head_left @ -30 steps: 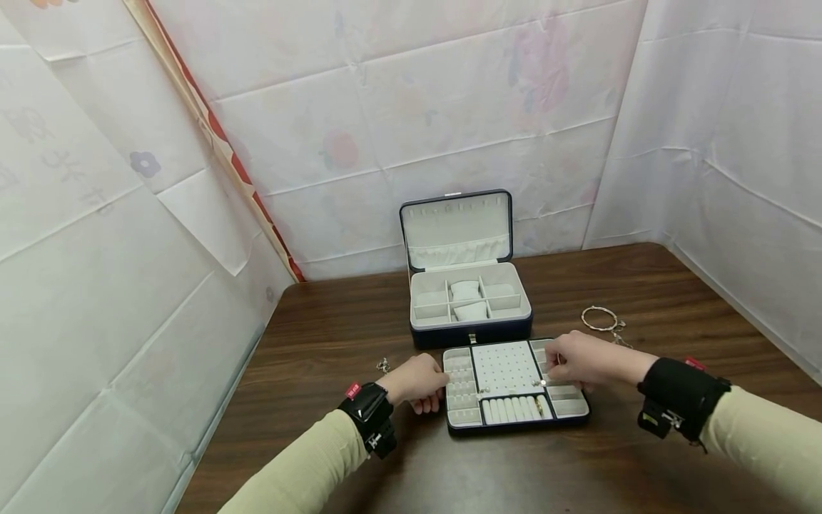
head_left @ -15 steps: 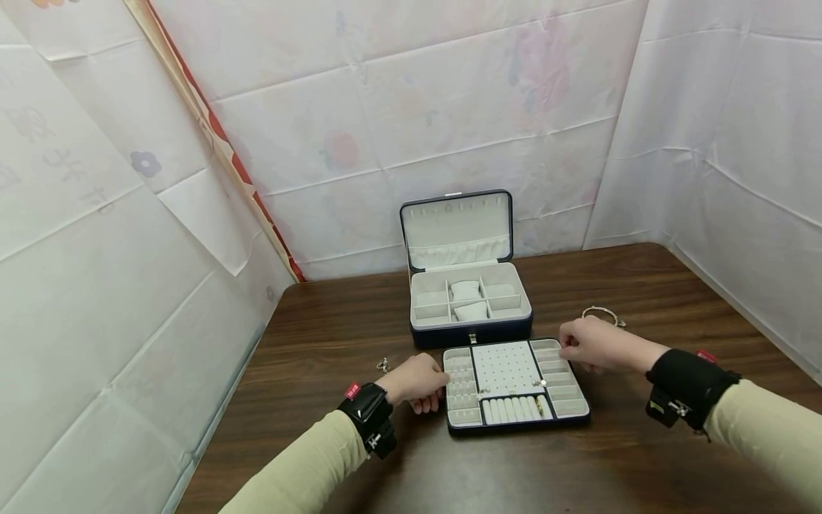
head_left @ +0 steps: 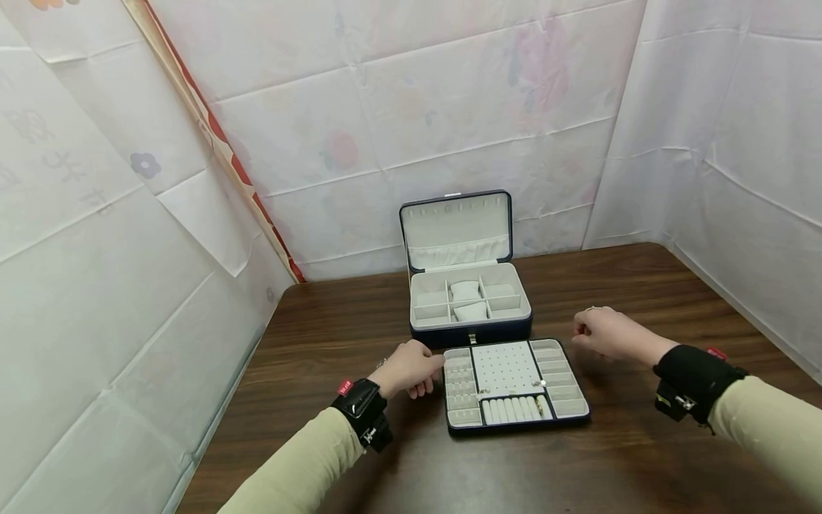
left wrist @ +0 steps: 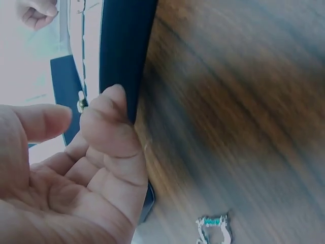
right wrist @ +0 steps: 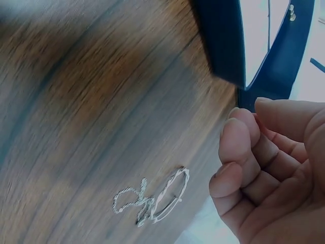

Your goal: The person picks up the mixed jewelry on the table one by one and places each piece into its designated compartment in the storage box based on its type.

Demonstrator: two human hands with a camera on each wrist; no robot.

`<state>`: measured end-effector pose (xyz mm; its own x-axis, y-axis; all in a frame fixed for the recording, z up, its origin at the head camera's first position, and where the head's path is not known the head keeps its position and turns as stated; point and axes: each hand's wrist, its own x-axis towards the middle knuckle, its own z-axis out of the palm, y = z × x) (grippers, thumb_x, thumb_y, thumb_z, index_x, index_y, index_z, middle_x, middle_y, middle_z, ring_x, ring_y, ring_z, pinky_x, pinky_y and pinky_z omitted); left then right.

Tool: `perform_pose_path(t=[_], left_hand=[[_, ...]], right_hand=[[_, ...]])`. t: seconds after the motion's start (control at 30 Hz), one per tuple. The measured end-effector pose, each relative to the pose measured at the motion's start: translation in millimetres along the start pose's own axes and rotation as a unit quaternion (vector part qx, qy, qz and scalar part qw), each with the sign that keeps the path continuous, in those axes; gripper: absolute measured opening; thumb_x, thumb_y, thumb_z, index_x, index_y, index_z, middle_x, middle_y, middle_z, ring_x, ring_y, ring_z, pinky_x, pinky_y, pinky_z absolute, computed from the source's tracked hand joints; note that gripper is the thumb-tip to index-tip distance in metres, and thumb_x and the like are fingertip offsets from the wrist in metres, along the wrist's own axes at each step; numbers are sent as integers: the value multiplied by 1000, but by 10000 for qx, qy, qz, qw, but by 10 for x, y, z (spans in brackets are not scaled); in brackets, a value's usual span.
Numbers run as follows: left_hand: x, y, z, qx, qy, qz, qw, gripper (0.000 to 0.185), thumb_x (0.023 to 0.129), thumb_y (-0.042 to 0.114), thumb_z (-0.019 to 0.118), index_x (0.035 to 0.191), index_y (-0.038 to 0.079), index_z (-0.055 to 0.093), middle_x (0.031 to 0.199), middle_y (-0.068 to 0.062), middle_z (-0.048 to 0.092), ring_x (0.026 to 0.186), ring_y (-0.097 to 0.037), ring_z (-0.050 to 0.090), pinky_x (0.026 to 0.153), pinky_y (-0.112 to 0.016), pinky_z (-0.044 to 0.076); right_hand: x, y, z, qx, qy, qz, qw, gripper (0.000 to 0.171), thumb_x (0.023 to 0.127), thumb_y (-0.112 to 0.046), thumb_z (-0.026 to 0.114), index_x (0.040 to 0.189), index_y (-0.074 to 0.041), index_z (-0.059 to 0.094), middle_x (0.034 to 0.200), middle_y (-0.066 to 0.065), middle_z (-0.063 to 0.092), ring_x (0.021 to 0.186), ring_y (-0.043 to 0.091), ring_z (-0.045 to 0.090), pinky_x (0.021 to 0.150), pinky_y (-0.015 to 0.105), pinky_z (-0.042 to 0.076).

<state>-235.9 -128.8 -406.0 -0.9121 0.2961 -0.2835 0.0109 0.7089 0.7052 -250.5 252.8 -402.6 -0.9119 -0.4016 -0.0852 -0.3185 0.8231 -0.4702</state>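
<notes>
Beside the left edge of a white-lined jewelry tray (head_left: 507, 368), my left hand (head_left: 407, 368) is loosely curled, fingertips close to the tray's dark side in the left wrist view. It holds nothing. My right hand (head_left: 610, 335) hovers off the tray's back right corner, fingers bent, thumb near the index finger, nothing visible between them. Below it in the right wrist view lie a silver bangle (right wrist: 165, 190) and a thin chain (right wrist: 144, 203), mostly covered by the hand in the head view. A small silver piece with green stones (left wrist: 212, 221) lies near my left hand.
Behind the tray stands a dark blue jewelry box (head_left: 472, 335), its lid (head_left: 459, 225) raised, with two white cushions inside. Small earrings (head_left: 542, 383) sit on the tray's dotted panel and a gold ring (head_left: 539, 405) in its ring rolls. White sheeting walls the table's back and sides.
My right hand has moved from over the tray's right compartments outward to the right, off the tray and over the bangle. My left hand has shifted slightly left and back.
</notes>
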Motion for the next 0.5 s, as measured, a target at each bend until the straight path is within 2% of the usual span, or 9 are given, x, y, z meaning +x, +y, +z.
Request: perform_pose_path(t=[0.27,0.5], left_hand=[[66,-57,-162,-72,654,25,9978,54,103,41,54,86,-8,72,65,-12,69,43,-15,56,48,-37,56],[156,-124,-269,-36,1275,-255,9915,60,104,46,52,86,-8,71,65,-19,69,42,-19,56,49,-40,57]], right_hand=[[-2,125,-42,-275,297,30,9992,9,98,-8,64,98,1,65,81,4,63,55,12,56,50,30,47],[5,234,-58,-770,758,-90,9941,9,95,-7,66,99,1,67,85,4,67,68,13,56,58,33,46]])
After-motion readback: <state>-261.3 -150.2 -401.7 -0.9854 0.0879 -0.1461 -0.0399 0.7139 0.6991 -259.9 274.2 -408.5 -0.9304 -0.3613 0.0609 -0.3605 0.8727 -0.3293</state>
